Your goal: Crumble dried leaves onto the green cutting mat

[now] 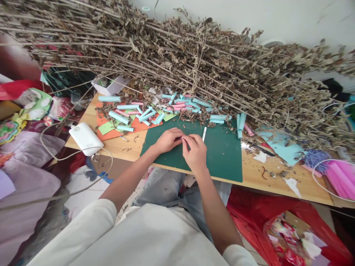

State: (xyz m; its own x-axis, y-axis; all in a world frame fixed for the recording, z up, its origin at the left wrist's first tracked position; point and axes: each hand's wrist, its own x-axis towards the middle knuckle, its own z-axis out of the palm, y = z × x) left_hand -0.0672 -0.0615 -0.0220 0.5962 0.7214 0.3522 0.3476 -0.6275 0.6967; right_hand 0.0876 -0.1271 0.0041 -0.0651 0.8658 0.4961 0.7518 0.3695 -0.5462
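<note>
My left hand (169,140) and my right hand (195,149) meet fingertip to fingertip above a dark green cutting mat (224,159). Both are closed in a pinch. Whatever lies between the fingertips is too small and too covered to make out. Just beyond my right hand, a narrow white strip (204,133) lies on the mat. Rolled blue paper tubes (118,117) and thinner pink paper tubes (179,105) are heaped along the mat's far side. Two larger blue tubes (241,125) lie at its far right corner.
Dried leafy stalks (177,55) hang low over the table's back. A white power bank (85,138) with a cable sits at the left edge. On the right are a blue paper sheet (283,144), a black pen (262,149) and purple string (317,161). A red bag (249,210) stands below.
</note>
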